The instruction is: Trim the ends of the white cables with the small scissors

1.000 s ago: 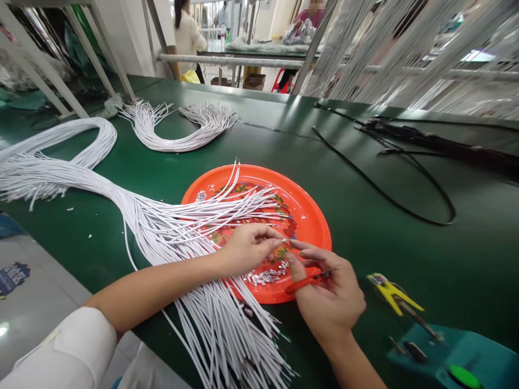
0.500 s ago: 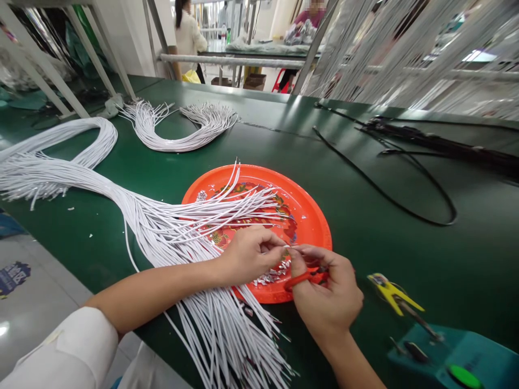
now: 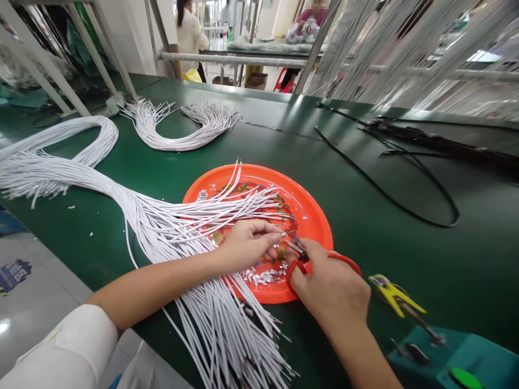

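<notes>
Over the orange-red tray [image 3: 312,216], my left hand [image 3: 249,246] pinches a white cable [image 3: 283,234] near its end, a thin tip sticking out past the fingers. Close by on the right, my right hand [image 3: 332,278] grips red-handled scissors [image 3: 348,262], their small blades pointing at that tip. A large bundle of white cables [image 3: 154,227] fans out across the tray and under my left forearm, its loose ends hanging toward me. Shiny silvery scraps [image 3: 263,276] lie in the tray below my hands.
On the green table [image 3: 267,146] lie a curved white cable bundle [image 3: 174,141] and black cables [image 3: 438,140]. A teal device [image 3: 458,354] with a yellow clip [image 3: 391,294] stands at right. White rack legs rise at left. Two people are beyond the table.
My right hand has drawn back from the cable tip and turned, so the scissors' blades now point at it. My left hand still pinches the cable, slightly higher.
</notes>
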### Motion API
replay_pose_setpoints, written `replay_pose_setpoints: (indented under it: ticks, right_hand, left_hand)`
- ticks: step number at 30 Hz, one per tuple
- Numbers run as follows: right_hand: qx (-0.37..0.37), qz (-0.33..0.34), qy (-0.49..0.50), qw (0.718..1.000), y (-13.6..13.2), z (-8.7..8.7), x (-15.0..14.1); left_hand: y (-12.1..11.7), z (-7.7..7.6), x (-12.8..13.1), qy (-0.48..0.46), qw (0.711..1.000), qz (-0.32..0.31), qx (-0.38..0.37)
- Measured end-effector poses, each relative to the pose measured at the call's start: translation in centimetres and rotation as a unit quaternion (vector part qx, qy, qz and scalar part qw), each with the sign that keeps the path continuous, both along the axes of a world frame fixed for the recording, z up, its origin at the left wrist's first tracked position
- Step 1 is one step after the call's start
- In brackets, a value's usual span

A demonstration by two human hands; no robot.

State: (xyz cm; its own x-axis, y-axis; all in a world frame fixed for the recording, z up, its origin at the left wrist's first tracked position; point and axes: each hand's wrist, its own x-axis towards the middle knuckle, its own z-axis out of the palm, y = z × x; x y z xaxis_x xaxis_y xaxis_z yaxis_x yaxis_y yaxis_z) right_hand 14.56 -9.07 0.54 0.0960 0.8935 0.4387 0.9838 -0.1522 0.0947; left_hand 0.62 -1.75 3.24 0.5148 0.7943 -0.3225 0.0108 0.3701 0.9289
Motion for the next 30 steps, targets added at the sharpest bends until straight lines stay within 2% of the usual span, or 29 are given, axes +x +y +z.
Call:
replay_pose_setpoints:
  ticks: [8,17,24,30]
  right_hand:
    - [0.008,0.006,-0.05,0.999,-0.1,0.4,-0.6]
    - [-0.072,-0.028,-0.037,0.996,-0.2,0.3,-0.4]
    - [-0.053,-0.023,-0.094,0.994,-0.5,0.7,-0.5]
    - [-0.052,-0.006,-0.106,0.993,-0.6,0.5,-0.3]
  left_hand:
    - [-0.2,-0.8,0.0,-0.008,0.999,-0.024,0.021]
    - [-0.3,-0.7,0.2,0.004,0.999,-0.021,0.036]
    - [-0.2,-0.9,0.2,0.008,0.999,-0.013,0.04]
    - [-0.2,-1.7,0.1,0.004,0.998,-0.018,0.064]
